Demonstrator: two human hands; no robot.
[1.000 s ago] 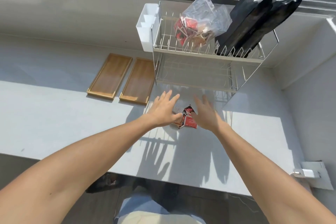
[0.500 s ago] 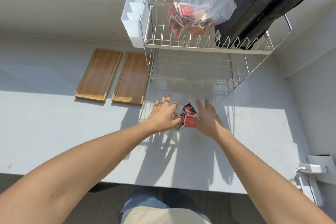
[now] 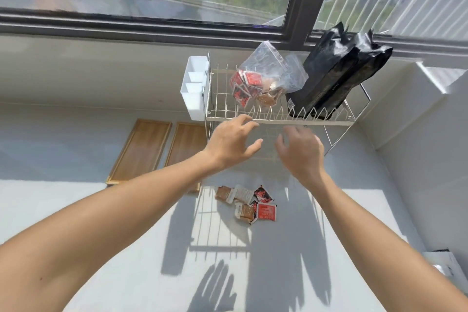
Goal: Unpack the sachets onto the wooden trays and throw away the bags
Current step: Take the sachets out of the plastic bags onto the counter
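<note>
Raised since the earlier frame: both hands, off the small pile of red and brown sachets (image 3: 247,204) left on the white counter (image 3: 63,200), up toward the clear plastic bag of sachets (image 3: 268,78) on the white wire rack (image 3: 278,120). Left hand (image 3: 231,143) and right hand (image 3: 301,152) empty, fingers spread, loosely curled. Two wooden trays (image 3: 141,152) bare; bags not yet discarded. Early stage, by appearance.
</note>
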